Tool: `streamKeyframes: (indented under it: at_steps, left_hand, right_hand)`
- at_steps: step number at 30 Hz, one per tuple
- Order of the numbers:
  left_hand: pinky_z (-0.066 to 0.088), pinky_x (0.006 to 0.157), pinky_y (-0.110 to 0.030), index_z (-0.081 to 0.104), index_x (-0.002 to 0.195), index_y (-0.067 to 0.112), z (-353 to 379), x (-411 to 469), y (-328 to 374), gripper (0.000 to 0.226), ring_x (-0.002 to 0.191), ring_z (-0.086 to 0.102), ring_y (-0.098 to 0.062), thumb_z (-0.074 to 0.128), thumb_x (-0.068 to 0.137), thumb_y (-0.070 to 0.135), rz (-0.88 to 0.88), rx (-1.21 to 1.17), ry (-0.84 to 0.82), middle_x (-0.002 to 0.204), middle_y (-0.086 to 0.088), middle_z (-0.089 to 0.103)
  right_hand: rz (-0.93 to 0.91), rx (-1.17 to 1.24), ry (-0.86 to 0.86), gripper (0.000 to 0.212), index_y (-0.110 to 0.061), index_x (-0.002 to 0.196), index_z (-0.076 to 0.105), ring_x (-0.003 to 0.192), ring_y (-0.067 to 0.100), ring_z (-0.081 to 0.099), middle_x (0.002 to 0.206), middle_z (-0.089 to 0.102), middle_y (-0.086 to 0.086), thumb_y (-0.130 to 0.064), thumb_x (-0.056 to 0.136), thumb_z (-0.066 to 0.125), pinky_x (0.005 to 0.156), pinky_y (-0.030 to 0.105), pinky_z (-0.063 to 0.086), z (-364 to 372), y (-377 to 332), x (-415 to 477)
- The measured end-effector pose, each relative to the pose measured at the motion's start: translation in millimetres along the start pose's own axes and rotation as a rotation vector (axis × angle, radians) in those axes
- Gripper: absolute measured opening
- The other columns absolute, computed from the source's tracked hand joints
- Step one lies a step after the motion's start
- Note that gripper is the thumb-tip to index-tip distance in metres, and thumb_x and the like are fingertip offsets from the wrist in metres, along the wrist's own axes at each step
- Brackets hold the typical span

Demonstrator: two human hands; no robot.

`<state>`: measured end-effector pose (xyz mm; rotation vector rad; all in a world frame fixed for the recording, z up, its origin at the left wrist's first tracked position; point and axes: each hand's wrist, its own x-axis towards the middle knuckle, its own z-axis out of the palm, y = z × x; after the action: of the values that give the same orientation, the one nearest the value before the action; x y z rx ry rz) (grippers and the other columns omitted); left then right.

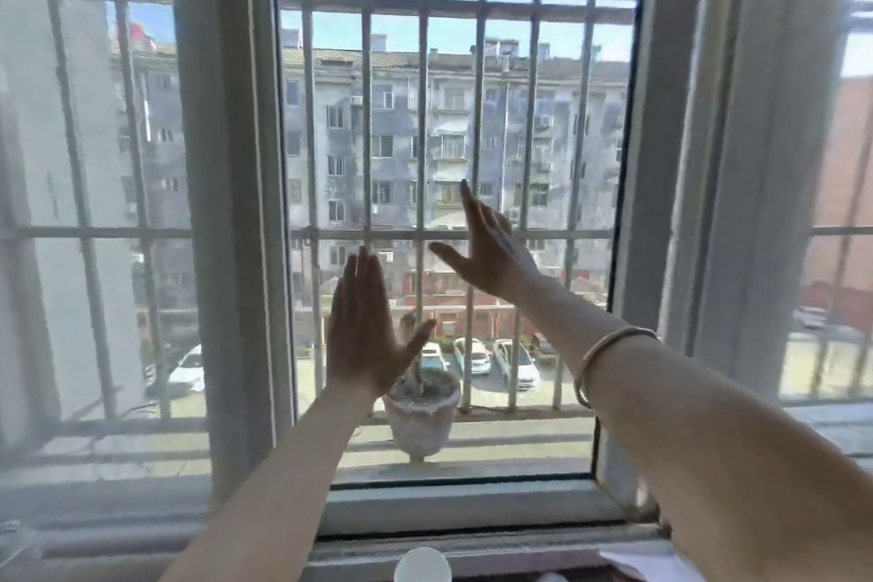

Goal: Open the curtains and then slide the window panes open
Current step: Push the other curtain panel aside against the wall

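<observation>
Fingers spread flat, the left hand (361, 326) and right hand (491, 250) press the middle window pane (543, 147), gripping nothing; sliding it sideways likely comes next.

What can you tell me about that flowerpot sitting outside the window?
The flowerpot is a pale, weathered, urn-shaped pot that looks like stone or ceramic, narrowing to a small foot. It stands upright on the outer ledge, between the glass and the metal bars. Soil and a thin bare stem show at its top. The left hand partly overlaps it in view.
</observation>
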<state>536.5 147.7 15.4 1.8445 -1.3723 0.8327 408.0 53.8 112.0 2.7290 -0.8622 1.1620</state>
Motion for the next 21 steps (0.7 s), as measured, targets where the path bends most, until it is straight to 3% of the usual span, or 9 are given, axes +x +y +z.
streamKeyframes:
  at_steps: [8,21]
  left_hand:
    - [-0.005,0.116,-0.036,-0.025,0.133,0.008,45.4,1.0,67.0,0.099,0.137,-0.020,-0.024,-0.004,0.067,0.079,0.187,-0.215,-0.100,0.145,-0.008,-0.025]
    - [-0.007,0.114,-0.033,-0.016,0.138,0.005,92.7,5.3,244.6,0.108,0.134,-0.022,-0.019,0.002,0.064,0.080,0.377,-0.538,-0.178,0.143,-0.006,-0.024]
  right_hand:
    - [0.299,-0.237,0.001,0.087,-0.028,0.141,-0.023,0.142,0.030,-0.014,0.157,-0.007,0.000,-0.057,0.088,0.039,0.114,0.050,0.000,-48.7,59.7,-46.2]
    - [0.622,-0.526,0.098,0.085,-0.030,0.143,-0.019,0.144,0.023,-0.011,0.157,-0.005,-0.004,-0.055,0.087,0.040,0.115,0.045,0.003,-162.6,161.2,-138.6]
